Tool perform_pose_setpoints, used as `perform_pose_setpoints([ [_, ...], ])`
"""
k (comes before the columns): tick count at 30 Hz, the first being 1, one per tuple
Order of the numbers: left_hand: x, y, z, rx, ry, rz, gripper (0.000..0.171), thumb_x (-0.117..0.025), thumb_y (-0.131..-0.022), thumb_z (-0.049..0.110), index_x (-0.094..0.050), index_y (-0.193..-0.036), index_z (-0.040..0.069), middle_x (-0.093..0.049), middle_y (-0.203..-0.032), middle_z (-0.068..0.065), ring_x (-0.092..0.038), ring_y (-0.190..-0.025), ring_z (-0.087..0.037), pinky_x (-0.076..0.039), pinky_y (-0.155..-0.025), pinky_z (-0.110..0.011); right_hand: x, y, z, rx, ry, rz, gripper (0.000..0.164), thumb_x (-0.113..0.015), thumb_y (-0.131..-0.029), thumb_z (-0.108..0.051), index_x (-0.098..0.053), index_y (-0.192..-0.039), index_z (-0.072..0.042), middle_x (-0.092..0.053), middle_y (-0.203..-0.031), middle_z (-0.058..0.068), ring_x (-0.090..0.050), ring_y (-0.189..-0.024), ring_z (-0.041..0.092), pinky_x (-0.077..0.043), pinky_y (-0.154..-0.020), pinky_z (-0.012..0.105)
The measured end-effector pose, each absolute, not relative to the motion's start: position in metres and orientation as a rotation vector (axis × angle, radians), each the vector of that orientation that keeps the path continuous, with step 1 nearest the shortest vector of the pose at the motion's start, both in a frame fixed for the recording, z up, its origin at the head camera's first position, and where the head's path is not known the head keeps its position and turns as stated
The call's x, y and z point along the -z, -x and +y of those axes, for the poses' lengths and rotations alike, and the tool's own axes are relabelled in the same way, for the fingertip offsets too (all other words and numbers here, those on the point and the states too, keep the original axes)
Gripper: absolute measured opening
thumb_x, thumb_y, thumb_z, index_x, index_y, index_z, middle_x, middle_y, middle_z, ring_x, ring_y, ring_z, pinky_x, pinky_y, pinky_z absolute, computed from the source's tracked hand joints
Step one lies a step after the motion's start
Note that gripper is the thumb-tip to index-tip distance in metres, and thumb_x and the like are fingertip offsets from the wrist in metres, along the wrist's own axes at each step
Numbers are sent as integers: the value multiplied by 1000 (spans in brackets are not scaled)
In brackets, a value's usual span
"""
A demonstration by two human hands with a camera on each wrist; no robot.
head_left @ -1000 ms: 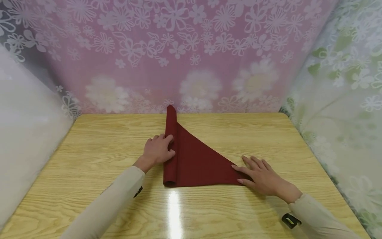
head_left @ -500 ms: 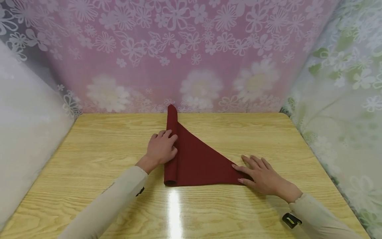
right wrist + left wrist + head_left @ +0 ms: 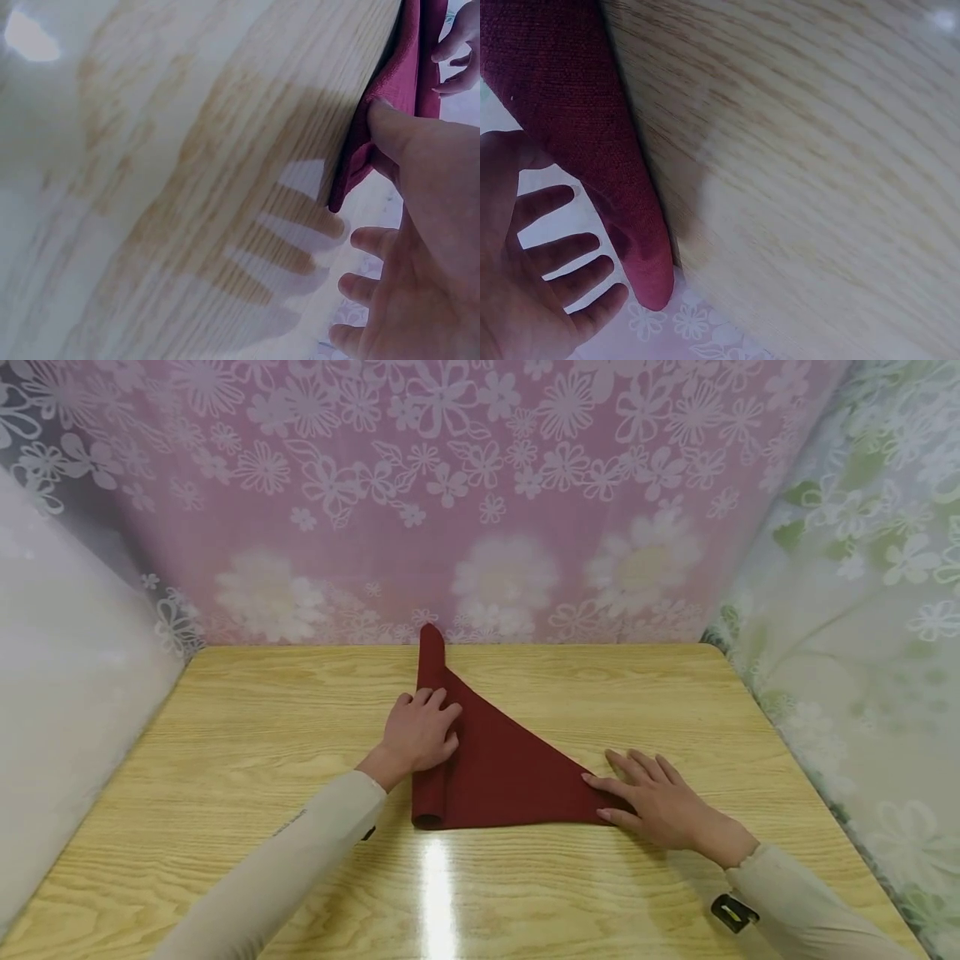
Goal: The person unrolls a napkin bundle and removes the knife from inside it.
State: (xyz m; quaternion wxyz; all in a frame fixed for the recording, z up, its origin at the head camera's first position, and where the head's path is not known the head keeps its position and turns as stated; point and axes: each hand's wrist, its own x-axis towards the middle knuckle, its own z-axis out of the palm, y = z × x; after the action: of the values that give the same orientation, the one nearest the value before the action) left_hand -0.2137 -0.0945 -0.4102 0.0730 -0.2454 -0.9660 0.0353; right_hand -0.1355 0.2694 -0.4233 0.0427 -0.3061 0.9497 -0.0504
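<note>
A dark red cloth (image 3: 510, 760) lies on the wooden table, its left side wound into a long roll (image 3: 429, 793) that points away from me. The flat part tapers to a corner at the right. My left hand (image 3: 420, 731) reaches over the roll, fingers lightly bent across its top. In the left wrist view this hand (image 3: 525, 277) shows its fingers spread beside the roll. My right hand (image 3: 663, 806) rests on the tapered corner, with thumb and forefinger on the cloth and the other fingers spread over the table. The corner's tip is hidden under this palm.
The wood-grain table (image 3: 262, 735) extends around the cloth on all sides. A pink flowered curtain (image 3: 360, 552) hangs behind its far edge, close to the roll's far end. Pale sheets flank both sides. A black wrist device (image 3: 735, 912) sits beneath the right sleeve.
My left hand has slid to the right, from the roll's left side to across its top. The cloth and my right hand have stayed in place.
</note>
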Motion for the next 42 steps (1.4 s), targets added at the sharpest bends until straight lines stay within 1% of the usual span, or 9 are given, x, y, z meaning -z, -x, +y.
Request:
perform_pose_setpoints([
  [2,411,214,-93,-106,748,-2902,33,-55,-91,29,-61,-121,17,-53,-123,-11,-48,-117,-30,-43,-88,-48,423,135,270,146,934,2909,48,-52,-96,-44,-51,-141,-25,-33,-149,20,-29,-132,48,-21,-101,67],
  [8,414,217,-86,-91,747,-2942,33,-56,-91,26,-61,-121,16,-52,-121,-13,-46,-118,-32,-44,-93,-45,425,134,270,121,930,2912,48,-52,-97,-43,-50,-142,-25,-34,-148,19,-30,-132,47,-22,-101,68],
  [15,413,218,-82,-200,691,-2961,23,-56,-89,20,-64,-109,14,-52,-122,-15,-49,-108,-30,-47,-79,-42,425,134,267,115,940,2920,48,-52,-97,-41,-49,-142,-24,-34,-148,20,-30,-132,47,-23,-101,68],
  [22,414,215,-85,-194,692,-2938,21,-57,-87,23,-65,-104,13,-53,-120,-15,-49,-108,-30,-47,-79,-43,424,133,267,102,931,2928,47,-53,-97,-40,-50,-141,-24,-35,-148,20,-30,-132,48,-23,-101,68],
  [26,417,215,-88,-182,669,-2940,29,-59,-87,32,-65,-110,14,-53,-124,-16,-48,-114,-31,-46,-85,-47,426,132,268,96,936,2927,48,-52,-97,-40,-49,-142,-24,-35,-148,20,-31,-131,47,-24,-100,68],
  [30,420,215,-92,-156,642,-3004,42,-57,-89,38,-62,-124,15,-45,-138,-18,-39,-129,-32,-42,-93,-50,426,132,269,97,933,2924,47,-52,-98,-40,-49,-142,-24,-34,-148,20,-31,-132,47,-24,-100,68],
  [33,421,215,-94,-139,623,-3052,46,-55,-91,40,-60,-129,16,-40,-144,-18,-33,-134,-31,-40,-95,-50,427,131,269,110,932,2923,47,-51,-98,-40,-49,-142,-24,-34,-148,20,-31,-132,47,-24,-100,68],
  [37,423,217,-95,-122,616,-3081,46,-53,-91,38,-59,-131,16,-39,-145,-18,-32,-135,-31,-41,-95,-50,428,131,269,121,935,2922,47,-51,-98,-40,-49,-142,-24,-34,-148,20,-31,-132,47,-23,-100,68],
  [42,423,219,-97,-106,616,-3070,40,-53,-89,31,-63,-126,18,-43,-141,-17,-36,-131,-32,-43,-92,-51,429,131,269,127,934,2921,47,-51,-98,-40,-49,-142,-24,-33,-149,20,-30,-132,46,-23,-101,68],
])
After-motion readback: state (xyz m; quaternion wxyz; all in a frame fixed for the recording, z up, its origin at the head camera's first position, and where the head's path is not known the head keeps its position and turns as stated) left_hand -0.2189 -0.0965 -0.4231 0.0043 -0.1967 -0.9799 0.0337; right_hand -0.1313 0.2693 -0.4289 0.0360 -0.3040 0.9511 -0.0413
